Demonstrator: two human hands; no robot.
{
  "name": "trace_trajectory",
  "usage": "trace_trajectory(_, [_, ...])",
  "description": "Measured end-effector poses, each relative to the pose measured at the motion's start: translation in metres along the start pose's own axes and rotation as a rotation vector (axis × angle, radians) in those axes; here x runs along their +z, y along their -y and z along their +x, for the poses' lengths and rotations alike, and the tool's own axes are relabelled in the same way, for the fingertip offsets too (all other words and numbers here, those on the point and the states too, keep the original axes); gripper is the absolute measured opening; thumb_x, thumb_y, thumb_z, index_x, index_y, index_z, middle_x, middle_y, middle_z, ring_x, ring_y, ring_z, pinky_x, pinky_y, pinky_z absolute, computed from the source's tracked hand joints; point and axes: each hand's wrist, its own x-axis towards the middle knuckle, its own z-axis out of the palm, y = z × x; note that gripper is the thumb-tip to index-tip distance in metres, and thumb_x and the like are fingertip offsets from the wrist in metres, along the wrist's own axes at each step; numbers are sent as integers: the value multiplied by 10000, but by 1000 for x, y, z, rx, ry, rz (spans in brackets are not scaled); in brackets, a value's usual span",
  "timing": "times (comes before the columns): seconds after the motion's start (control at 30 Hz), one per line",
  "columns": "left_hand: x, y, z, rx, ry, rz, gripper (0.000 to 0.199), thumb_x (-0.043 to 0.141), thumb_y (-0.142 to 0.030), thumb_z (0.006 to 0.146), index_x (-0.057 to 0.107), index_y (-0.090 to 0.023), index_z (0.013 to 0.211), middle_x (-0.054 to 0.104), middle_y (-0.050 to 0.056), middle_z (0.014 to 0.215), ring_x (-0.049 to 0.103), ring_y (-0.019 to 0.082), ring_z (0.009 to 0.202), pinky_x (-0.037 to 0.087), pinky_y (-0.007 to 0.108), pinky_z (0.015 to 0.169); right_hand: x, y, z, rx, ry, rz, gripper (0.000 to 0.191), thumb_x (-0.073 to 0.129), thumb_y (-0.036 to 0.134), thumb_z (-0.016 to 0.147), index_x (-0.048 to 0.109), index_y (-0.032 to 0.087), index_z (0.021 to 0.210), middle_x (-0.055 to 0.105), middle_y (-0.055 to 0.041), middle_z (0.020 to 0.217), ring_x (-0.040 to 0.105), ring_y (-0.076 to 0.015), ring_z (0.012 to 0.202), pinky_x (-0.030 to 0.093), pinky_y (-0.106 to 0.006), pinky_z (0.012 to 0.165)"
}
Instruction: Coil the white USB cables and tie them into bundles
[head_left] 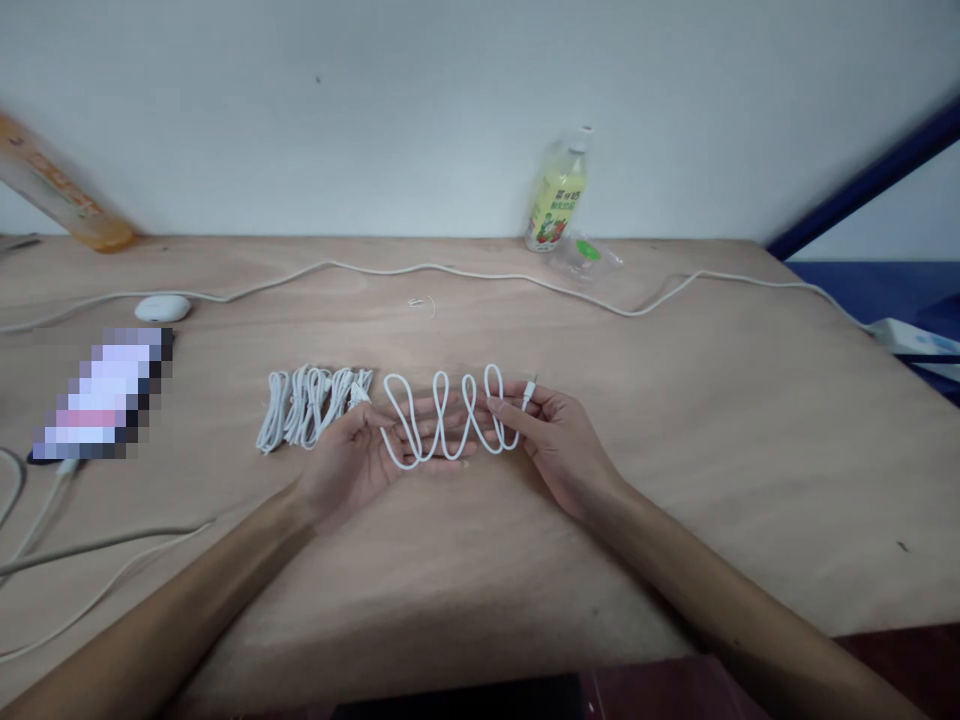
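A white cable (442, 415) lies in several loose loops across the fingers of both hands, above the middle of the wooden table (480, 560). My left hand (364, 455) holds the loops' left end, its thumb against the cable and its fingers stretched beneath. At the right end, my right hand (551, 430) has its thumb pressed on the cable, and a plug (530, 390) sticks up beside its index finger. Several bundled white cables (307, 405) lie side by side just beyond my left hand, which partly hides the rightmost ones.
A phone (105, 395) with a cord and a white case (163, 308) lie at left. An orange bottle (64, 190) and a yellow-green bottle (557, 195) stand by the wall, with a plastic wrapper (589, 255). A long white cord (450, 270) crosses the back.
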Motion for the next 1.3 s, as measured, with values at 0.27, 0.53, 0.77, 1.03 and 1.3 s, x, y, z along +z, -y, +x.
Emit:
trace_trajectory(0.27, [4, 0, -1, 4, 5, 23, 668, 454, -271, 1022, 529, -101, 1664, 747, 218, 1482, 748, 420, 1310, 537, 580, 1150, 2, 2, 0, 11, 6, 44, 382, 999, 532, 713, 870, 233, 915, 876, -75, 959, 827, -250, 898, 660, -386, 832])
trace_trajectory(0.53, [13, -4, -2, 10, -129, 83, 645, 500, -452, 1069, 621, -80, 1581, 774, 239, 1419, 733, 440, 1325, 526, 582, 1165, 3, 6, -1, 4, 53, 83, 422, 966, 589, 738, 888, 234, 953, 882, -97, 966, 833, -300, 999, 656, -431, 896])
trace_trajectory(0.77, [11, -4, 0, -9, -85, 52, 724, 474, -555, 1078, 600, -67, 1598, 736, 270, 1472, 716, 465, 1342, 509, 606, 1181, 2, 5, -1, 6, 61, 82, 438, 956, 606, 743, 878, 221, 937, 884, -107, 970, 833, -315, 1012, 652, -454, 913])
trace_trajectory(1.03, [6, -3, 0, -18, -23, 30, 740, 462, -579, 1087, 589, -74, 1611, 741, 266, 1464, 717, 459, 1335, 509, 595, 1170, 5, 6, -2, 11, 55, 75, 445, 956, 616, 727, 869, 219, 907, 882, -113, 962, 832, -317, 983, 651, -450, 888])
trace_trajectory(1.3, [7, -4, -1, -15, 10, 18, 732, 445, -583, 1095, 587, -91, 1618, 732, 250, 1486, 705, 446, 1356, 500, 579, 1178, 4, 6, -2, 20, 68, 71, 442, 952, 617, 738, 870, 223, 922, 884, -115, 976, 836, -318, 981, 653, -462, 902])
